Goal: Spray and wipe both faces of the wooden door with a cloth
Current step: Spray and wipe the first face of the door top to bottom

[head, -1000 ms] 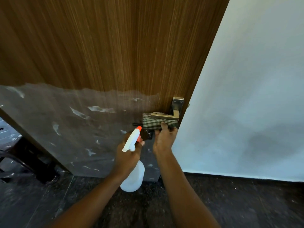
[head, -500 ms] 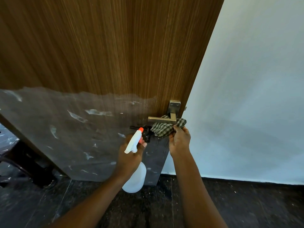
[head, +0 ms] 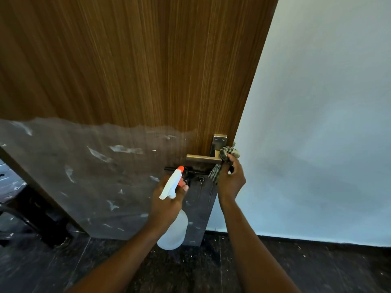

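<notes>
The wooden door (head: pixel 137 64) fills the upper left, its lower half covered by a cloudy plastic film (head: pixel 84 176) with white smears. A metal lever handle (head: pixel 203 159) sits near the door's right edge. My right hand (head: pixel 231 180) grips a green checked cloth (head: pixel 227 154) bunched against the handle's right end at the door's edge. My left hand (head: pixel 169 201) holds a white spray bottle (head: pixel 173 231) by its neck, the orange nozzle (head: pixel 180 169) pointing up at the door just left of the handle.
A white wall (head: pixel 317 123) stands right of the door. The floor (head: pixel 211 267) is dark speckled stone. A black latch fitting (head: pixel 190 172) sits under the handle. Dark furniture (head: pixel 31 214) shows past the door's lower left edge.
My right hand has slid the cloth rightward along the handle, from under the lever to its right end at the door's edge. The left hand and bottle stayed roughly in place.
</notes>
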{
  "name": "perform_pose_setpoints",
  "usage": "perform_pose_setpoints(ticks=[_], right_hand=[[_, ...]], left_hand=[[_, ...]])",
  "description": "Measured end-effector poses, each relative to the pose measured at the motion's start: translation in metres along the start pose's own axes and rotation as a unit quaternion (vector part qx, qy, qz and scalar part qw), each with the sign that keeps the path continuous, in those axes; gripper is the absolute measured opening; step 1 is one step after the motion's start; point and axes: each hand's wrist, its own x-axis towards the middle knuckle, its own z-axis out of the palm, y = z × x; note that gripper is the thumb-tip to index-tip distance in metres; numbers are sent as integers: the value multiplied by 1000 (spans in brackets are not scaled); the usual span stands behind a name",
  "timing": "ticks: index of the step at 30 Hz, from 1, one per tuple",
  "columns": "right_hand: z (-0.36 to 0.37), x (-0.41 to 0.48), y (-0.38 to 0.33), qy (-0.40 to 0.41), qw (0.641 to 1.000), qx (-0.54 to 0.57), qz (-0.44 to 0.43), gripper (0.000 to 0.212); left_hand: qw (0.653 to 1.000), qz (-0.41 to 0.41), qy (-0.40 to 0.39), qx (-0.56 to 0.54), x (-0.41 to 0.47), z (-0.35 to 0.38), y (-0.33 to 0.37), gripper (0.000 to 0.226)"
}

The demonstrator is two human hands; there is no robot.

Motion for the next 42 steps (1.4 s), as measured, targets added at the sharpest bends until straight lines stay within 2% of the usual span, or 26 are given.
perform_pose_setpoints(ticks=[6,10,13,16,19,22,29,33,36,39,42], right_hand=[[-2,-1,-1,-24,999,-34,27,32],[3,-6,-1,-82,980,-8,179,32],[15,-9,-13,-61,945,107,302,36],[24,-26,-32,-45,879,279,384,31],[41,-39,-44,-49,850,351,389,37],[54,-45,-50,-29,833,377,404,38],[65,-56,-54,-28,855,343,388,40],[83,-77,-70,-46,861,346,370,57],[103,-88,-92,-41,863,351,360,65],[116,-82,-108,-7,832,386,398,68],[125,-78,-112,-12,815,409,410,66]], left_hand=[[1000,0,-15,-9,-7,8,9,29],[1000,-6,-23,-4,-13,7,13,27],[1000,-5,-18,2,-15,-2,17,26],[1000,-19,-6,-19,-18,-15,22,26],[1000,-4,5,4,-13,-30,20,25],[1000,-12,15,18,-9,-41,17,24],[999,-15,44,10,-13,-56,30,28],[999,-17,40,3,-13,-57,39,28],[999,15,41,7,-8,-61,36,46],[998,44,33,22,0,-77,24,59],[997,48,36,39,6,-91,15,43]])
